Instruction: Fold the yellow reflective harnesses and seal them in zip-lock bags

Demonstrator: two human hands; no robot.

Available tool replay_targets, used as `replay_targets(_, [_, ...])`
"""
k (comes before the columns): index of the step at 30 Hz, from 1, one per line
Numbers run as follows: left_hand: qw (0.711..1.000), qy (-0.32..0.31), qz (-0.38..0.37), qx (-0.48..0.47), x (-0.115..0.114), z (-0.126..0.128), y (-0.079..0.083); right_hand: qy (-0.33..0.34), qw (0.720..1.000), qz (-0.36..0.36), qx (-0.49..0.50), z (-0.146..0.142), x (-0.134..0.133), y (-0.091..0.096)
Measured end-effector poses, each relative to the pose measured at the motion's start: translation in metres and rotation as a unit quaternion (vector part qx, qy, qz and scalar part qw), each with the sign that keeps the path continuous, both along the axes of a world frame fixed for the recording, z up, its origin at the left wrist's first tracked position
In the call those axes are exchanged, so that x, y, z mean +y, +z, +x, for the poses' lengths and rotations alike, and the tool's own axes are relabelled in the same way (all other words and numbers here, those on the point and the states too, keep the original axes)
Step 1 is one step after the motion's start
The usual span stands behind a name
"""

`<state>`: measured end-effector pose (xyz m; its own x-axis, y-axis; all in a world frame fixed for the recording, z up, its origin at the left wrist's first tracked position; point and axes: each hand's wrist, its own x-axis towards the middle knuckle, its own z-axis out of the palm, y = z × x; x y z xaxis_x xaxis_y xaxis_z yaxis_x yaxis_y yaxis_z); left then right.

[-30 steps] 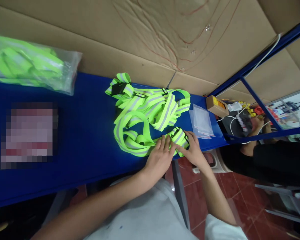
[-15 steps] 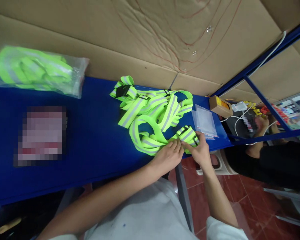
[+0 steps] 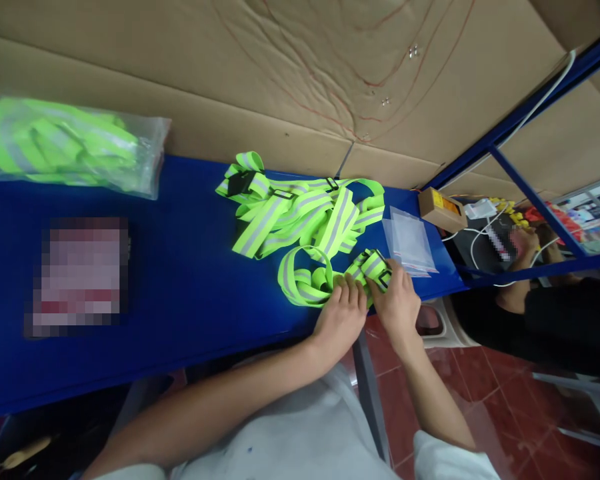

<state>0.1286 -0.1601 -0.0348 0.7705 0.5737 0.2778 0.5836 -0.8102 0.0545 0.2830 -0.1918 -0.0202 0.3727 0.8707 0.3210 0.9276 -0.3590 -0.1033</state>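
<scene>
Both of my hands are at the near edge of the blue table, on a neon-yellow reflective strap (image 3: pixel 305 291) with a silver stripe. My left hand (image 3: pixel 344 312) has its fingers curled over the strap, beside a small loop of it. Against it, my right hand (image 3: pixel 396 303) pinches a folded part of the strap with black buckles (image 3: pixel 375 265). Just beyond lies a loose heap of similar reflective straps (image 3: pixel 300 213) with black buckles and a black patch at its left end. My fingertips partly hide the strap.
A clear bag of reflective straps (image 3: pixel 75 143) lies at the back left, near a blurred-out rectangular item (image 3: pixel 80 273). Clear plastic bags (image 3: pixel 410 243) and a small cardboard box (image 3: pixel 443 210) are at right. Past a blue frame (image 3: pixel 525 190), another person's arm (image 3: pixel 517 283) shows.
The loop by my left hand has become smaller and drawn in toward my hands, away from the heap. Both hands stay on the strap at nearly the same spot.
</scene>
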Motion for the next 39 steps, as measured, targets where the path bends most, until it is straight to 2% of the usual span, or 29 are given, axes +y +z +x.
replay_targets(2, [1.0,0.004,0.001,-0.004,-0.003,0.0,-0.004,0.04,0.999,-0.018,-0.028,-0.005,-0.006,-0.003])
replay_targets(6, [1.0,0.0,-0.009,-0.015,-0.005,-0.004,-0.004,0.166,0.983,-0.057,-0.055,-0.008,-0.024,-0.003])
replay_targets(8, [1.0,-0.008,-0.017,-0.018,-0.004,-0.008,-0.002,0.211,0.975,-0.076,-0.005,-0.008,-0.03,0.001])
replay_targets(11, [0.999,-0.011,-0.026,-0.02,0.0,-0.015,0.002,0.23,0.963,-0.092,0.107,-0.008,-0.033,0.008])
replay_targets(13, [0.999,-0.01,-0.027,-0.02,0.001,-0.019,0.003,0.224,0.952,-0.078,0.192,-0.007,-0.03,0.011])
replay_targets(17, [1.0,-0.015,-0.014,-0.014,-0.001,-0.023,-0.002,0.201,0.911,-0.046,0.358,0.0,-0.019,0.011])
replay_targets(21, [1.0,-0.013,0.007,-0.007,-0.009,-0.024,-0.012,0.143,0.913,-0.025,0.382,0.006,-0.005,0.001])
replay_targets(24, [0.999,-0.027,0.021,0.004,-0.012,-0.028,-0.013,0.109,0.914,-0.047,0.387,0.008,0.004,0.001])
replay_targets(27, [0.998,-0.053,0.028,0.021,-0.007,-0.039,-0.002,0.111,0.905,-0.097,0.398,0.009,0.01,0.01])
replay_targets(31, [0.995,-0.098,-0.006,0.022,0.017,-0.059,0.029,0.107,0.886,-0.142,0.428,0.004,0.014,0.022])
replay_targets(34, [0.996,-0.064,-0.026,0.053,0.039,-0.071,0.046,0.088,0.886,-0.122,0.438,0.0,0.011,0.025])
replay_targets(37, [0.993,-0.01,-0.027,0.111,0.048,-0.079,0.049,0.06,0.881,-0.1,0.459,0.003,0.006,0.025])
replay_targets(39, [0.991,-0.019,-0.031,0.131,0.044,-0.082,0.046,0.041,0.87,-0.098,0.481,0.01,0.005,0.023])
